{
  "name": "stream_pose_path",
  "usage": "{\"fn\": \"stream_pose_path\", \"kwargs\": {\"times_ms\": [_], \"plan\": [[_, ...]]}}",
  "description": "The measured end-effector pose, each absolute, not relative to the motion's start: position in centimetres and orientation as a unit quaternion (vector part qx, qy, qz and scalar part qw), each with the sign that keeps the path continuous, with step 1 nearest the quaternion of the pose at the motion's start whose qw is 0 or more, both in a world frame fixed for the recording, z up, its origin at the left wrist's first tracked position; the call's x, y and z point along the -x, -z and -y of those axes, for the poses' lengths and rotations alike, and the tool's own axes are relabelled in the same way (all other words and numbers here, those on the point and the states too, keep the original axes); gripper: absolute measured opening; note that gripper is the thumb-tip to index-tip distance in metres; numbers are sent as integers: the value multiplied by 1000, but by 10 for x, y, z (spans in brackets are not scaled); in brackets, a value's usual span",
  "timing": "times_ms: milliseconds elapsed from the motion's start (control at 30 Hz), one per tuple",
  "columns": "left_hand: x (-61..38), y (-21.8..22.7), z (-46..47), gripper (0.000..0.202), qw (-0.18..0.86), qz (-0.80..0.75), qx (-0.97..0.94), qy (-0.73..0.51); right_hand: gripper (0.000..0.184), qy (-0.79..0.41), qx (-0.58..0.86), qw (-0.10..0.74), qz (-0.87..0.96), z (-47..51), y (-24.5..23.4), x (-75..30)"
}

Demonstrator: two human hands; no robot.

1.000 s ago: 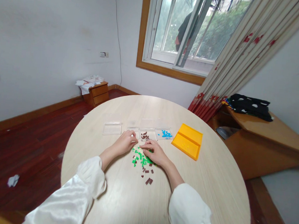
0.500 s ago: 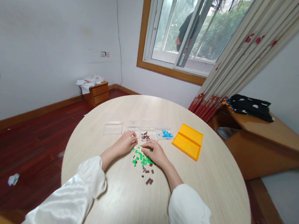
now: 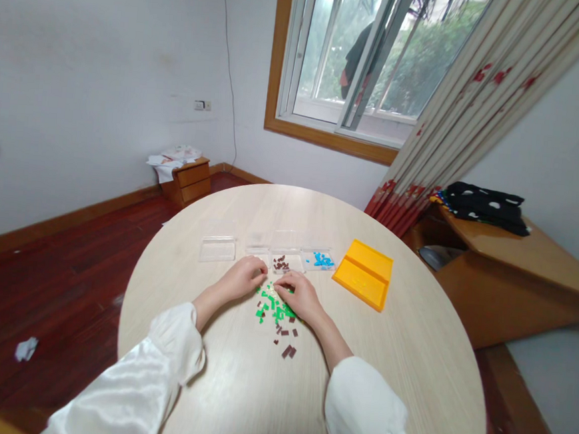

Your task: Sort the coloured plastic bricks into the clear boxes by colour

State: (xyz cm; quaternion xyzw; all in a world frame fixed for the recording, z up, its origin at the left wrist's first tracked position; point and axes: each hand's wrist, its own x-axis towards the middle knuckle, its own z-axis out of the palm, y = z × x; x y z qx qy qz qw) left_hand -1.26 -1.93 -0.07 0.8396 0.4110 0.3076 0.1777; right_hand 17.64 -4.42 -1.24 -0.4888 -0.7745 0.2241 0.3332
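My left hand (image 3: 246, 276) is closed, its fingers curled and pressed together just left of the loose pile; anything in its grip is hidden. Over the pile's far edge, my right hand (image 3: 302, 294) pinches thumb and forefinger together. Whatever its fingertips hold is too small to make out. Beneath and in front of the hands lie small green pieces (image 3: 267, 309), mixed with a few pale ones. Nearer to me are flat brown pieces (image 3: 287, 351). Beyond the hands stand a clear case with dark brown pieces (image 3: 280, 263) and another with blue pieces (image 3: 323, 260).
A clear lidded case (image 3: 217, 249) stands at the far left of the table (image 3: 246, 387). On the right lies an open orange-yellow case (image 3: 364, 274). Past the table's edge are a small drawer cabinet (image 3: 195, 177) with papers and a wooden cabinet (image 3: 516, 268) with folded black cloth.
The thumb and forefinger of my right hand have come together from a wider gap. My left hand has shifted very slightly. The cases have stayed in place.
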Motion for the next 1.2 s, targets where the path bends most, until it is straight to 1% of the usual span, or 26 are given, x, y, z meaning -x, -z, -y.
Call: {"fn": "stream_pose_path", "kwargs": {"times_ms": [200, 433, 700, 900, 1200], "plan": [[9, -3, 23, 12, 214, -377, -855, -286, 13, -231, 486, 344, 770, 42, 15, -178], [8, -3, 24, 17, 220, -352, -869, -268, 16, -249, 472, 364, 763, 40, 16, -182], [8, -3, 23, 10, 228, -345, -872, -261, 29, -258, 451, 375, 767, 41, 16, -183], [7, -2, 23, 6, 216, -342, -880, -250, 27, -251, 468, 375, 760, 41, 14, -182], [5, 1, 25, 13, 204, -343, -886, -237, 14, -244, 459, 352, 779, 44, 14, -179]]}}
